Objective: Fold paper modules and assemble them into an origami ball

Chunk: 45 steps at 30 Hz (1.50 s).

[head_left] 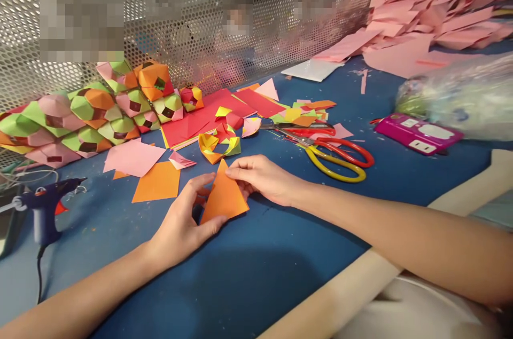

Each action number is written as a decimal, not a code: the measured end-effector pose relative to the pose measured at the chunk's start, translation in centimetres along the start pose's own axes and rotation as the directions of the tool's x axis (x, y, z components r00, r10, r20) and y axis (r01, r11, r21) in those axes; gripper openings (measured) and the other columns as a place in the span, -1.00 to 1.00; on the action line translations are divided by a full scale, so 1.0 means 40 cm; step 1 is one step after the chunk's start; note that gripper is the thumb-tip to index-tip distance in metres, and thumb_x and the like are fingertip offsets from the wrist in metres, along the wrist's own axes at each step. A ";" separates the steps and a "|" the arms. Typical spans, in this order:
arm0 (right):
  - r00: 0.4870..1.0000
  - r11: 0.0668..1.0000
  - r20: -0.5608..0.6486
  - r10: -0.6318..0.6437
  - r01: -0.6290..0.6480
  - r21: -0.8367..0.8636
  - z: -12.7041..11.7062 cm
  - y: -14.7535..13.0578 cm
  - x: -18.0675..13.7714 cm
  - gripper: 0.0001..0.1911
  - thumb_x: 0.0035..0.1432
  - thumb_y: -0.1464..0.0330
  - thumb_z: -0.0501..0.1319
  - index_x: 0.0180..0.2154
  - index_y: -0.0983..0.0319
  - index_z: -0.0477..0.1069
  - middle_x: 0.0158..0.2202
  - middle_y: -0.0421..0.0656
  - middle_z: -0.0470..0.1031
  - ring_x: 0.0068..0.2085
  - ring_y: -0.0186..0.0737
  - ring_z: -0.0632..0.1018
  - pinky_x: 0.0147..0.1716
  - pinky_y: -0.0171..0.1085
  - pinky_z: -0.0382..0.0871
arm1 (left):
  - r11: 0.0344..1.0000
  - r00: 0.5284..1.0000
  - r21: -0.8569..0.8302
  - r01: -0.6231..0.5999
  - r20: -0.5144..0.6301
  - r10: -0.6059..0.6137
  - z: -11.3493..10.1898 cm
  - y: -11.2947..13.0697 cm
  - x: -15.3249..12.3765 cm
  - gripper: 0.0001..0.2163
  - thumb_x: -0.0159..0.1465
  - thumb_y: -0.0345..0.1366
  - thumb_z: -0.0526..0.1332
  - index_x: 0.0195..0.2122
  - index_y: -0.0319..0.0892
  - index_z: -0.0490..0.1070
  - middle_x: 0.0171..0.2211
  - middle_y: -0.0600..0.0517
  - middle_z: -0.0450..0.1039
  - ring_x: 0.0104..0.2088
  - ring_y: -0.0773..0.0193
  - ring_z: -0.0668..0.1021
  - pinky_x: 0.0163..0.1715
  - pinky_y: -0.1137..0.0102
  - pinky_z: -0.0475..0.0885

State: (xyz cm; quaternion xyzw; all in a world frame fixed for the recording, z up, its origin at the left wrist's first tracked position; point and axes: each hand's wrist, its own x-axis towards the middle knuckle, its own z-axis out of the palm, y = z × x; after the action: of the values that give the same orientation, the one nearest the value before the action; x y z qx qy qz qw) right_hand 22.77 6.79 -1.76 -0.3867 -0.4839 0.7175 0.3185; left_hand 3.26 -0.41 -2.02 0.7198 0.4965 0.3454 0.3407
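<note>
Orange paper triangle (224, 199) sits low over the blue surface (248, 275), near its front edge, held between both my hands. My left hand (180, 227) is at its left side, closed on the paper: thumb along the bottom edge, index finger against the left slope. My right hand (262, 176) lies just right of the apex; its fingers (234, 171) are pinched shut on the top point. Scissors (332, 155) lie behind, apart. Glue gun (44, 205) stands well to the left.

Left hand (180, 224) partly hidden behind orange paper (224, 197); pink paper pile (420, 24) cut off above.
</note>
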 end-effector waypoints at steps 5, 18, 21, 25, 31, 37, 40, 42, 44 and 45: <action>1.000 0.998 0.001 -0.012 0.012 0.059 -0.001 0.009 0.006 -0.84 0.17 0.45 0.21 -0.48 0.30 0.41 -0.60 -0.25 0.47 -0.61 -0.44 0.47 -0.63 -0.47 0.35 | 0.988 0.995 0.115 -0.100 0.017 0.099 -0.001 -0.013 0.001 -0.40 0.14 -0.29 0.35 0.20 -0.01 0.20 0.13 -0.09 0.36 0.03 0.10 0.49 0.04 0.18 0.42; 0.991 0.994 0.121 -0.063 0.052 0.095 0.000 0.016 0.003 -0.71 0.16 0.19 0.26 -0.42 0.29 0.41 -0.58 -0.22 0.44 -0.58 -0.35 0.51 -0.59 -0.37 0.47 | 0.997 0.997 -0.066 0.041 -0.061 -0.045 -0.009 -0.016 0.005 -0.70 0.34 -0.14 0.14 0.06 -0.09 0.29 -0.08 -0.02 0.45 -0.16 0.24 0.54 -0.12 0.32 0.46; 0.991 0.994 0.116 -0.067 0.057 0.090 0.001 0.019 0.003 -0.74 0.16 0.23 0.24 -0.42 0.30 0.41 -0.56 -0.22 0.45 -0.58 -0.36 0.51 -0.58 -0.36 0.47 | 0.989 0.995 -0.129 0.067 -0.065 -0.076 -0.011 -0.008 0.009 -0.72 0.35 -0.12 0.10 0.02 -0.11 0.30 -0.10 -0.02 0.45 -0.16 0.24 0.54 -0.12 0.32 0.45; 0.994 0.995 0.086 -0.074 0.068 0.070 0.002 0.019 0.001 -0.82 0.15 0.35 0.20 -0.47 0.28 0.37 -0.58 -0.24 0.44 -0.59 -0.38 0.50 -0.57 -0.37 0.45 | 0.985 0.986 -0.158 0.070 -0.137 -0.092 -0.014 -0.003 0.011 -0.73 0.35 -0.12 0.09 0.01 -0.10 0.30 -0.16 0.01 0.42 -0.17 0.28 0.50 -0.15 0.39 0.42; 0.999 0.999 0.014 -0.042 0.042 0.001 0.007 0.010 -0.006 -0.84 0.09 0.46 0.16 -0.53 0.28 0.34 -0.62 -0.25 0.44 -0.61 -0.43 0.47 -0.61 -0.45 0.38 | 0.973 0.934 -0.199 0.114 -0.313 -0.174 -0.023 -0.021 0.015 -0.73 0.33 -0.16 0.08 0.01 -0.08 0.33 -0.49 0.13 0.25 -0.46 0.31 0.36 -0.42 0.45 0.33; 0.999 0.998 0.020 -0.036 0.037 -0.058 0.007 0.009 -0.009 -0.83 0.08 0.46 0.13 -0.55 0.26 0.30 -0.66 -0.27 0.42 -0.64 -0.40 0.47 -0.62 -0.41 0.40 | 0.861 0.934 -0.499 0.103 -0.249 -0.257 -0.014 -0.024 0.031 -0.61 0.16 -0.40 0.14 0.03 -0.03 0.21 -0.53 0.21 0.26 -0.58 0.40 0.30 -0.56 0.52 0.23; 0.998 0.993 0.016 -0.064 0.066 -0.094 0.006 0.012 -0.008 -0.85 0.08 0.46 0.13 -0.53 0.26 0.31 -0.66 -0.27 0.42 -0.64 -0.40 0.47 -0.61 -0.41 0.40 | 0.804 0.937 -0.583 0.119 -0.203 -0.285 -0.008 -0.014 0.037 -0.57 0.08 -0.47 0.17 -0.01 -0.05 0.19 -0.57 0.25 0.29 -0.65 0.46 0.25 -0.62 0.57 0.14; 0.997 0.988 0.016 -0.081 0.083 -0.128 0.005 0.013 -0.009 -0.85 0.08 0.45 0.13 -0.52 0.26 0.30 -0.67 -0.27 0.42 -0.64 -0.40 0.47 -0.60 -0.40 0.40 | 0.773 0.935 -0.625 0.113 -0.196 -0.296 -0.005 -0.008 0.039 -0.60 0.08 -0.46 0.19 -0.05 -0.06 0.21 -0.55 0.24 0.34 -0.65 0.48 0.30 -0.61 0.58 0.18; 0.995 0.977 0.014 -0.094 0.095 -0.191 0.003 0.013 -0.011 -0.85 0.08 0.44 0.12 -0.53 0.25 0.29 -0.68 -0.27 0.41 -0.64 -0.39 0.46 -0.60 -0.40 0.39 | 0.741 0.939 -0.664 0.101 -0.182 -0.292 -0.003 -0.004 0.041 -0.64 0.10 -0.41 0.23 -0.08 -0.07 0.24 -0.42 0.17 0.46 -0.56 0.45 0.44 -0.52 0.54 0.32; 0.994 0.966 0.010 -0.105 0.104 -0.235 0.002 0.012 -0.012 -0.84 0.08 0.44 0.12 -0.54 0.24 0.27 -0.69 -0.27 0.40 -0.64 -0.39 0.46 -0.60 -0.40 0.37 | 0.730 0.943 -0.677 0.096 -0.173 -0.285 -0.003 -0.003 0.041 -0.66 0.11 -0.38 0.25 -0.09 -0.08 0.26 -0.34 0.12 0.51 -0.48 0.41 0.51 -0.45 0.50 0.39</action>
State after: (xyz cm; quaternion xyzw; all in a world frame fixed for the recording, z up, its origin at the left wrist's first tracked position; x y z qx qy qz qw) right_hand 22.91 6.20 -2.07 -0.3967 -0.5848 0.6368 0.3084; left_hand 3.54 1.21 -1.81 0.4444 0.4554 0.5541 0.5367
